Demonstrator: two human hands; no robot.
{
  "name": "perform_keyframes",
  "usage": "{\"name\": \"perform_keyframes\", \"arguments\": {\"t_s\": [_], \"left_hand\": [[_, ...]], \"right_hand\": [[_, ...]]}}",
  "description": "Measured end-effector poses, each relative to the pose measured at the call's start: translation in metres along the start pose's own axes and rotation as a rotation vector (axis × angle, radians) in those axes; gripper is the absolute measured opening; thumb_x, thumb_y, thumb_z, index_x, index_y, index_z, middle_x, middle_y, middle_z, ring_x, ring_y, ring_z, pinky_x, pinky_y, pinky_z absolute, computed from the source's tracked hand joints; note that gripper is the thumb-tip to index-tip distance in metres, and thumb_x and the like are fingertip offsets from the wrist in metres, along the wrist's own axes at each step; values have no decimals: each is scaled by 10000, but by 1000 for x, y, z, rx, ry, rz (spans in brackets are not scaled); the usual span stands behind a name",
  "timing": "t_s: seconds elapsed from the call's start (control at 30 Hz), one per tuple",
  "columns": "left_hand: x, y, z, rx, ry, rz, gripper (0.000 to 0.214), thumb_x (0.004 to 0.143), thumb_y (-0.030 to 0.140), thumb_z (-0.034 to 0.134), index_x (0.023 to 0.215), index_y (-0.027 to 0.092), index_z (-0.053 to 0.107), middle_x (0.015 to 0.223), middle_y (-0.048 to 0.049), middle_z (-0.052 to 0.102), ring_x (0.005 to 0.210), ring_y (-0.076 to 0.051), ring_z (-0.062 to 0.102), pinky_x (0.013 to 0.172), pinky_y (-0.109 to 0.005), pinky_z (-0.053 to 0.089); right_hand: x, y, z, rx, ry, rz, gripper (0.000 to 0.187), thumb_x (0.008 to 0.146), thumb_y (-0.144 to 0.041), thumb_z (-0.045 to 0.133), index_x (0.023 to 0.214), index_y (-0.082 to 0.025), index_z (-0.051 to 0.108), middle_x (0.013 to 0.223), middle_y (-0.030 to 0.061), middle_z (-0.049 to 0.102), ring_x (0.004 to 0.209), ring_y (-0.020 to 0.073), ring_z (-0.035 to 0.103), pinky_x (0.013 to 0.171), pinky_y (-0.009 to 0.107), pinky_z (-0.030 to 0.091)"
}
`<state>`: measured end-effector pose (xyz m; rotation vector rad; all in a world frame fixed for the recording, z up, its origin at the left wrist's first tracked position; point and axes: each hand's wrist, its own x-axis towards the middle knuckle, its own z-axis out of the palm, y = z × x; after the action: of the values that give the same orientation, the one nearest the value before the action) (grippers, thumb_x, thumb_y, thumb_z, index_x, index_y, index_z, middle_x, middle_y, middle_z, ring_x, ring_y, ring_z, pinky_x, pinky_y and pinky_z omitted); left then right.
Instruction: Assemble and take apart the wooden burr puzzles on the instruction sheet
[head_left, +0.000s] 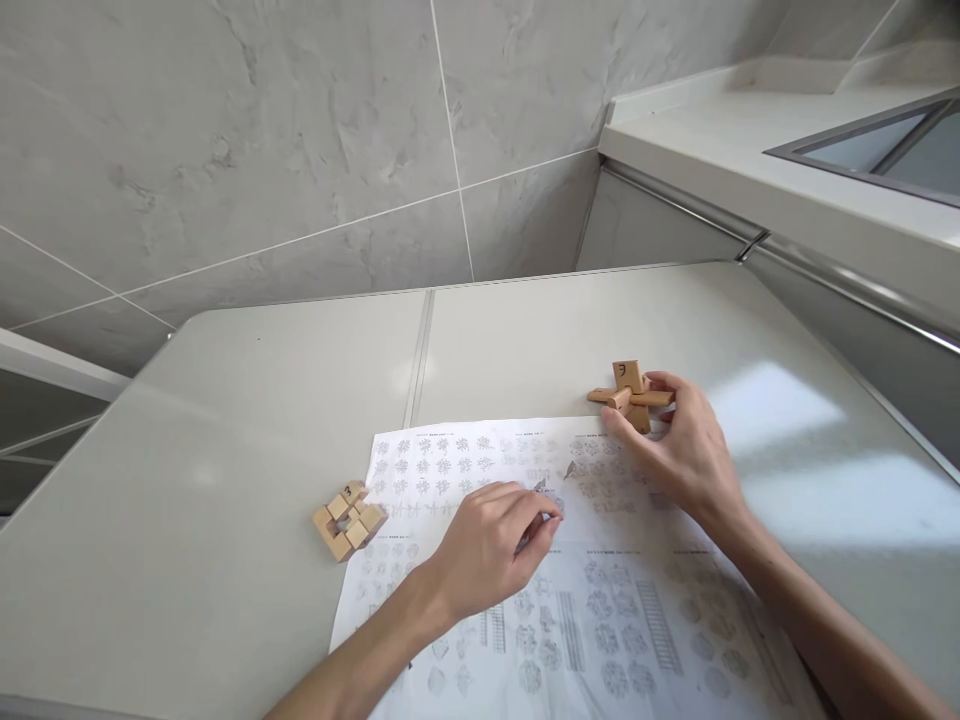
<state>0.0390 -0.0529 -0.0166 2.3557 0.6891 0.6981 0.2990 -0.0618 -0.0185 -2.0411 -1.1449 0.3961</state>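
Nearest the camera, a printed instruction sheet (pixel 600 600) lies flat on the pale grey table (pixel 225 420), covered in rows of small puzzle diagrams. The left hand (pixel 487 545) rests on the sheet near its middle, fingers curled and pinched together at the tips with the forefinger on a diagram, as if marking a place on the page; it seems to hold nothing, though whether something small sits between the fingertips I cannot tell. Just off the sheet's left edge sits a cube-shaped wooden puzzle (pixel 347 518), apart from both hands, a dark mark on one of its blocks.

Further out, the right hand (pixel 682 450) reaches past the top right corner of the sheet and closes its thumb and fingers around a cross-shaped wooden burr puzzle (pixel 631 394), which stands on the table just beyond the paper. The grip is narrow, fingers wrapped on the near and right bars, probably steadying the piece beside the matching drawings.

The table has a seam running down its middle and catches bright patches of light on the right. Behind it rises a wall of large grey marbled tiles (pixel 262 130); to the right, a higher white counter (pixel 750 150) holds a sunken metal-rimmed sink (pixel 892 145)
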Motion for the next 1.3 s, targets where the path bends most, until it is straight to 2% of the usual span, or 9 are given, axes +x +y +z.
{"name": "perform_keyframes", "arguments": {"t_s": [0.4, 0.47, 0.57, 0.67, 0.73, 0.83, 0.9, 1.07, 1.3], "left_hand": [[1, 1, -2, 11, -10, 16, 91, 1081, 170, 581, 1048, 183, 665, 725, 37, 688, 645, -131, 616, 648, -277, 519], [1, 4, -7, 23, -29, 32, 91, 1081, 166, 587, 1062, 183, 674, 757, 30, 715, 664, -133, 643, 662, -282, 534], [-5, 9, -23, 113, -25, 48, 105, 1088, 162, 582, 1083, 191, 682, 831, 11, 752, 720, -148, 675, 694, -307, 550], [-18, 13, -45, 208, 72, 0, 123, 1084, 153, 587, 1105, 210, 694, 915, -9, 776, 856, -181, 708, 788, -346, 574], [-32, 12, -60, 296, 146, -65, 142, 1079, 151, 590, 1130, 226, 699, 964, -22, 769, 941, -206, 704, 865, -381, 578], [-57, 5, -78, 519, 342, -204, 108, 1052, 223, 648, 1150, 240, 690, 1112, -68, 730, 1082, -263, 672, 984, -456, 561], [-74, -2, -87, 599, 401, -359, 222, 1027, 336, 686, 1227, 239, 672, 1264, -111, 670, 1211, -317, 621, 1029, -496, 558], [-100, -14, -99, 577, 374, -665, 670, 917, 592, 751, 1445, 238, 539, 1488, -160, 565, 1400, -408, 519, 1156, -610, 485], [-110, -14, -104, 501, 415, -838, 698, 872, 668, 747, 1400, 245, 577, 1368, -150, 690, 1277, -408, 654, 1089, -591, 549]], "right_hand": [[3, 7, 1, 42, 35, -13, 812, 896, -652, 737, 1512, -187, 482, 1434, 208, 647, 1175, 421, 655, 953, 604, 539], [1, 8, 2, 51, 116, -100, 747, 912, -612, 743, 1479, -188, 505, 1429, 213, 622, 1213, 419, 631, 945, 594, 547], [-1, 3, 2, 91, 287, -350, 513, 958, -457, 720, 1379, -213, 560, 1353, 178, 637, 1231, 386, 613, 947, 567, 554], [-6, -6, -1, 108, 450, -578, 323, 962, -269, 685, 1270, -227, 597, 1207, 135, 686, 1178, 355, 635, 963, 558, 546], [-10, -12, -3, 125, 482, -656, 294, 946, -188, 681, 1227, -231, 604, 1130, 116, 708, 1111, 336, 664, 940, 536, 556], [-18, -17, -1, 197, 384, -724, 257, 952, -119, 638, 1178, -238, 607, 1009, 78, 729, 953, 285, 705, 841, 461, 584], [-24, -19, 2, 230, 259, -753, 197, 973, -110, 601, 1119, -242, 613, 919, 50, 729, 836, 251, 706, 770, 415, 585], [-42, -24, 9, 230, -8, -782, 159, 1015, -127, 522, 1005, -259, 610, 794, 23, 734, 702, 214, 695, 661, 354, 555], [-50, -24, 16, 189, -201, -786, 181, 1016, -147, 469, 1028, -230, 630, 670, -17, 662, 537, 150, 577, 524, 277, 414]]}}
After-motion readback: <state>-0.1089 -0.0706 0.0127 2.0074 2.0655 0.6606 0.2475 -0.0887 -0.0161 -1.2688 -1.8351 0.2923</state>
